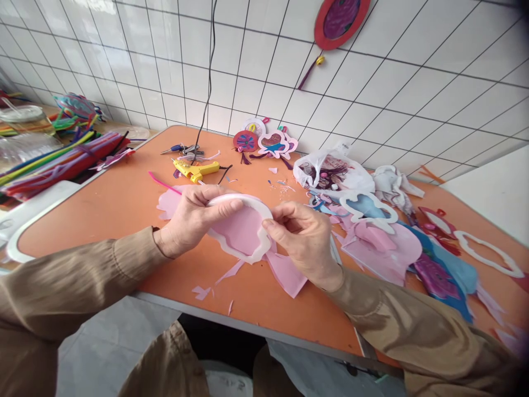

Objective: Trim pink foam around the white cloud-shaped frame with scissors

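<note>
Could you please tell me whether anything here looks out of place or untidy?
Small pink offcuts lie strewn near the orange table's front edge, below the white frame; cut foam shapes are heaped untidily on the right.

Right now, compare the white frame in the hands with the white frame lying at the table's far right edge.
The held frame is gripped by the left hand and right hand and tilted above the table; the loose frame lies flat, untouched. The held frame has a pink sheet filling its opening; the loose frame is empty, with orange table showing through. Both are white cut-out outlines with wavy edges.
</note>
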Demonstrator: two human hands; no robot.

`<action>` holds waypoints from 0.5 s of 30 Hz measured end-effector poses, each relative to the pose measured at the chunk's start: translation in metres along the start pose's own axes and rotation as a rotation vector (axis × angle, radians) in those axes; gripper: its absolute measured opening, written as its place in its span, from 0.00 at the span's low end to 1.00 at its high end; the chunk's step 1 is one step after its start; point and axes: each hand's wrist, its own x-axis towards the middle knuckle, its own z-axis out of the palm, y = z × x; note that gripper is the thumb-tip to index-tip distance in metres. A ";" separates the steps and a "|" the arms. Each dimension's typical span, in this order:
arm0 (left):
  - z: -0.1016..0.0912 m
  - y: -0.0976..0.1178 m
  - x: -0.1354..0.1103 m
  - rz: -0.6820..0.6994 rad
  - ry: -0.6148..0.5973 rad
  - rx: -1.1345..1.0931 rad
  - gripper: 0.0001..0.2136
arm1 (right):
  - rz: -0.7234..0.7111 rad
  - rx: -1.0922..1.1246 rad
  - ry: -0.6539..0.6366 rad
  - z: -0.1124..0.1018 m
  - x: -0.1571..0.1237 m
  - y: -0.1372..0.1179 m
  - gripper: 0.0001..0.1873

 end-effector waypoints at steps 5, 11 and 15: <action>-0.002 0.001 -0.001 -0.001 -0.019 0.025 0.14 | -0.024 0.005 -0.048 -0.004 0.001 0.001 0.06; -0.009 0.004 0.002 0.041 0.065 0.030 0.14 | -0.065 -0.226 -0.178 -0.036 0.031 -0.002 0.10; -0.013 0.006 0.005 0.073 0.106 0.003 0.14 | 0.031 -1.056 -0.439 -0.062 0.051 0.004 0.06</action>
